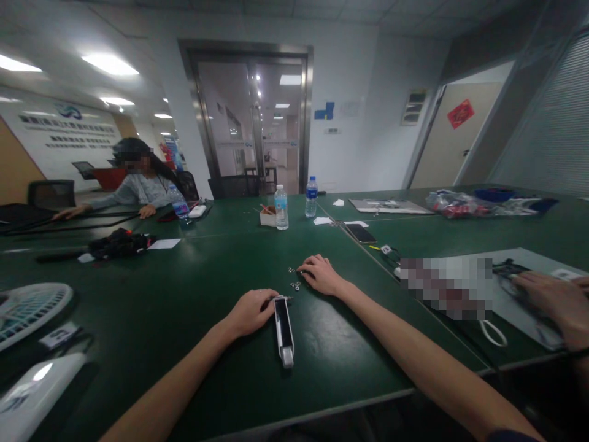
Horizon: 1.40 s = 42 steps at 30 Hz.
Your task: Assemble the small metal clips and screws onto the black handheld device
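A slim white holder with a black face (pixel 284 331) lies lengthwise on the green table, its pale tip toward me. My left hand (pixel 254 312) is closed at its far end, fingers curled against the top edge, where a small metal bit sticks out to the right. Beyond it, my right hand (pixel 319 274) rests low over the table with fingers bent and tips together. Whatever those tips pinch is too small to make out. Several small shiny metal pieces (pixel 296 286), like nuts or rings, lie loose beside the right fingertips.
Two water bottles (pixel 281 209) and a small box (pixel 267 216) stand farther back. A phone (pixel 360 233) lies right of centre. At right, another person's hand (pixel 552 301) works over a grey board (pixel 519 261). A white fan (pixel 34 312) is at left; another person sits beyond.
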{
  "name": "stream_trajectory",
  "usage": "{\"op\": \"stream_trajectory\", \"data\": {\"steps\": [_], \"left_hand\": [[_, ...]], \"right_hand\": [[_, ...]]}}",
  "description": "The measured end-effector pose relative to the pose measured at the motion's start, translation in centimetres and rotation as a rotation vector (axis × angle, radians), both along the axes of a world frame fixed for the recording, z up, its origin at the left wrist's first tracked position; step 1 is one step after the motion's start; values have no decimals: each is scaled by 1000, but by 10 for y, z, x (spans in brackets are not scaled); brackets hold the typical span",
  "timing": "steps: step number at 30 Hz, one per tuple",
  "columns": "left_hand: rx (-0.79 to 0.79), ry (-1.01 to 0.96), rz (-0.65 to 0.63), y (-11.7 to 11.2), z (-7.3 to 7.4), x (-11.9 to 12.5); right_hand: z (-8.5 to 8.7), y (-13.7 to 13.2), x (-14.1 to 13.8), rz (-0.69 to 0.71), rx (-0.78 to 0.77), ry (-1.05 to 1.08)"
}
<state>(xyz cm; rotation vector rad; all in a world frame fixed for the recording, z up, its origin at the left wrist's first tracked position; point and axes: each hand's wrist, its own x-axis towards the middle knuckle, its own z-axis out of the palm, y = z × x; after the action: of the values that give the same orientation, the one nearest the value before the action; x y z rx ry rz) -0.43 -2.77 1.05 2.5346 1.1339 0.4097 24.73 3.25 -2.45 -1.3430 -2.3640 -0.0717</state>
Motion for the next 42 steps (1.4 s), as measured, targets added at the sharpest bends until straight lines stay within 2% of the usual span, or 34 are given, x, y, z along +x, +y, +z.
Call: {"op": "stream_trajectory", "data": {"steps": [10,16,26,36,42], "left_hand": [[0,-25,4,4,-8,-3],[1,-28,33,2,-7,-3],[-4,10,36,1,-4,-1],[-18,28,23,3,-3,-2],[-14,16,6,3,-4,-2]], "right_hand": [[-2,0,1,-119,-58,22],[1,-2,5,-177,-103,-1],[5,-5,5,-164,-132,-45],[20,-13,11,-88,-30,-127],[20,-13,13,-74,-92,-120]]}}
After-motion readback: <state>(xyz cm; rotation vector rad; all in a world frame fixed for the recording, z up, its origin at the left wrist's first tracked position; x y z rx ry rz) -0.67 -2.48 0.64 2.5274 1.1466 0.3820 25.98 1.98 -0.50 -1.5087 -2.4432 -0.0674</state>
